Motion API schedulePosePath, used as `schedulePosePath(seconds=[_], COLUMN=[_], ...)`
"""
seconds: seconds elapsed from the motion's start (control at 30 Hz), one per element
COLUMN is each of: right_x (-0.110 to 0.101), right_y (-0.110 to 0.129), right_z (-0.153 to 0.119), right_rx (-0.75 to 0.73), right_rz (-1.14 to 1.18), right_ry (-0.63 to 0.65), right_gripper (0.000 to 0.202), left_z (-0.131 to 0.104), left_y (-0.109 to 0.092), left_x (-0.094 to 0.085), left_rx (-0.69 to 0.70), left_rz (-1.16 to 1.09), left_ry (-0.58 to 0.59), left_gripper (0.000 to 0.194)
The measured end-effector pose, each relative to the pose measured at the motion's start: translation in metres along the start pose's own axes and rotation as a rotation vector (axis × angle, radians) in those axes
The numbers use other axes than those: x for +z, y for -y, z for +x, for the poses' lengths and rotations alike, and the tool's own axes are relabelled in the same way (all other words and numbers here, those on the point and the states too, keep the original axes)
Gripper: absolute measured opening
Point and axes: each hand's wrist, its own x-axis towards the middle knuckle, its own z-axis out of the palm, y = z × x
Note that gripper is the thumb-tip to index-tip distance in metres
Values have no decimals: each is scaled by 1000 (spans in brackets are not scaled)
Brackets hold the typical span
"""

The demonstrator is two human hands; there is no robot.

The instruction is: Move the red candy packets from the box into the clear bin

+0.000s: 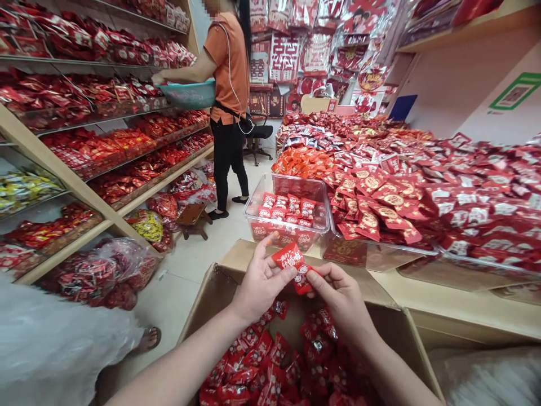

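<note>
Both of my hands hold one small red packet [291,264] with white lettering above an open cardboard box [243,252]. My left hand [262,279] pinches the packet's left side between thumb and fingers. At its right edge, the thumb and fingers of my right hand [338,287] close on it. Many similar red packets [264,361] lie inside the box beneath my forearms. Just beyond my hands, a clear plastic bin [285,211] contains rows of red packets standing upright.
Bins heaped with red packets [380,197] cover the counter at right. Shelves [93,121] of packets line the left. A person in an orange top [232,62] carries a teal basin [190,95]. A wooden stool [193,219] and bagged goods [105,268] are on the floor.
</note>
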Motion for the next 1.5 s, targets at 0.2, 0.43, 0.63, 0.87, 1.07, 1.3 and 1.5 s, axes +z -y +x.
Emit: schedulePosePath(seconds=[0.2,0.43,0.63,0.87,1.07,1.3,1.5], right_x=[2,1,3,3,0,-7,23], right_y=[0,-3,-8,-4,4,93,102], right_z=[-3,-2,-5,-3,-7,57,171], right_rx=[-1,51,95,92,78,-372,38], right_rz=[31,102,191,196,61,-616,-1391], right_ry=[-12,14,-34,-48,81,-181,-65], right_gripper=[22,21,19,20,23,24,16], left_z=[-3,-7,-3,-1,-8,53,158], left_y=[0,3,6,10,6,-71,-78], left_x=[-1,1,-1,-3,-7,-18,-20], left_rx=[-27,-45,-63,-47,-84,347,-1], left_rz=[111,93,20,3,234,1093,1753], left_ry=[25,58,103,93,124,43,254], left_gripper=[50,55,36,42,59,30,22])
